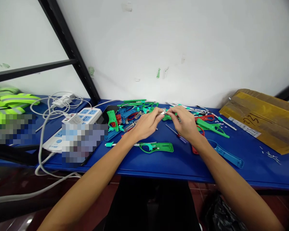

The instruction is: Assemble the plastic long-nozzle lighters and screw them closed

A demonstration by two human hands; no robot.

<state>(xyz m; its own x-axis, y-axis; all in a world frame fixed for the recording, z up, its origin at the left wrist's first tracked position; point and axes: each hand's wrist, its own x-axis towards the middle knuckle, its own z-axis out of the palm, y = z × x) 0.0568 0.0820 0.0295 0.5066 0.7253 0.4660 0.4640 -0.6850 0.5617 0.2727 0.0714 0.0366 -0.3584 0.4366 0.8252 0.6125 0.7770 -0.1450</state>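
Above the middle of the blue table, my left hand (pixel 148 123) pinches a small pale, shiny piece (pixel 163 112). My right hand (pixel 184 122) has its fingertips closed at the other end of that piece, though exactly what they grip is too small to make out. Nearer to me lies an opened green utility lighter (pixel 162 147), its metal tube pointing left with a teal tip. A screwdriver (pixel 180 136) rests beside my right hand. Behind and left of my hands is a pile of lighter parts (pixel 128 112) in green, blue and red.
A white power strip (pixel 86 115) with cables and a phone (pixel 92 144) occupy the left side. To the right are a green casing (pixel 210 126), a blue casing (pixel 228 157) and a taped cardboard box (pixel 262 118). A black shelf post (pixel 69 48) stands back left.
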